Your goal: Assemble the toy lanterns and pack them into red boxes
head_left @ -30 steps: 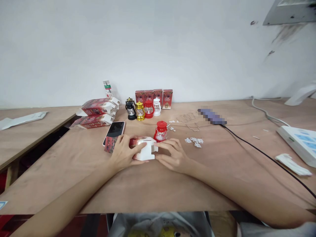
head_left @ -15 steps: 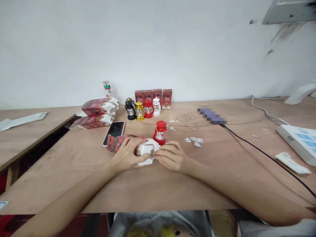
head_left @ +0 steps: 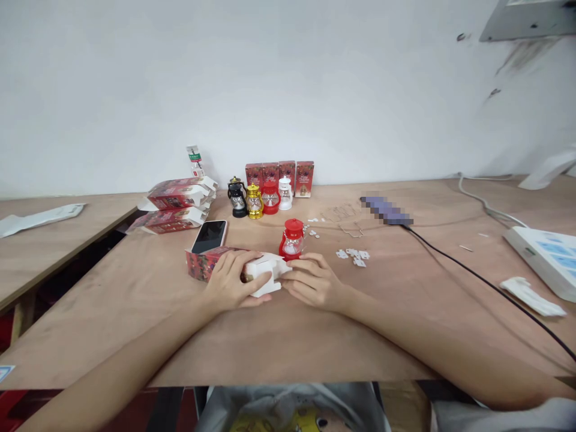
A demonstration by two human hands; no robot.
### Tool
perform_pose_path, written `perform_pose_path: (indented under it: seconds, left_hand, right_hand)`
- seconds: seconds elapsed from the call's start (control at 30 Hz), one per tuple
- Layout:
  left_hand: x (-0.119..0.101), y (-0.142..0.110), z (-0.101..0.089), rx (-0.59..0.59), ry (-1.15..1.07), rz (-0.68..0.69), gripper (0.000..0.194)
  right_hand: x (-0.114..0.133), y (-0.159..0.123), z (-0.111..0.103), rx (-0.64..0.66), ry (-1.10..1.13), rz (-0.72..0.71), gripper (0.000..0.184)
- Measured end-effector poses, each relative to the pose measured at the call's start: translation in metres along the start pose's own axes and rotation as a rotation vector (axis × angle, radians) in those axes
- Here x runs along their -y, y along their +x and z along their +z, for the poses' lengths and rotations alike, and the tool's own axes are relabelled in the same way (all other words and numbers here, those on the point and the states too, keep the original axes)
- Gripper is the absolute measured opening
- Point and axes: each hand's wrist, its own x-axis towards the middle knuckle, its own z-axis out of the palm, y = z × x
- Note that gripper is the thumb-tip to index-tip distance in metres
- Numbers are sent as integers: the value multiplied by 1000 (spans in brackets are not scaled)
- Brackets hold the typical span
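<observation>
Box (head_left: pixel 200 264) — gripped in left hand (head_left: pixel 233 279), right hand (head_left: pixel 316 282) at flaps (head_left: pixel 275 268).

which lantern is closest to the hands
The red lantern standing by itself just beyond the right hand. The other red one is farther back, between the gold lantern and the white lantern.

A plain pale wall (head_left: pixel 288 90) rises behind a brown wooden table (head_left: pixel 382 342); a second wooden tabletop (head_left: pixel 49 252) stands at the left across a dark gap. A grey fixture (head_left: pixel 531 21), perhaps a metal box, is cut off at the upper right, with dark smudges on the wall beneath it
</observation>
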Motion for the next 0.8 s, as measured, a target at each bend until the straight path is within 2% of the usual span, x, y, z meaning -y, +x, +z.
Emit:
perform_pose_path:
  seconds: [0.2, 0.47, 0.63, 0.8]
  left_hand:
    - [1, 2, -1, 67, 8, 7, 34]
    - [-3, 7, -4, 68, 81, -57, 34]
    - [-4, 8, -5, 77, 86, -47, 35]
    - [-4, 8, -5, 58, 39, -28, 27]
  right_hand:
    - [-1, -1, -2, -13, 11, -38, 11]
    - [1, -2, -4, -23, -8, -120, 12]
    - [0, -2, -5, -9, -21, -101, 11]
    - [1, 1, -7, 0, -32, -20, 11]
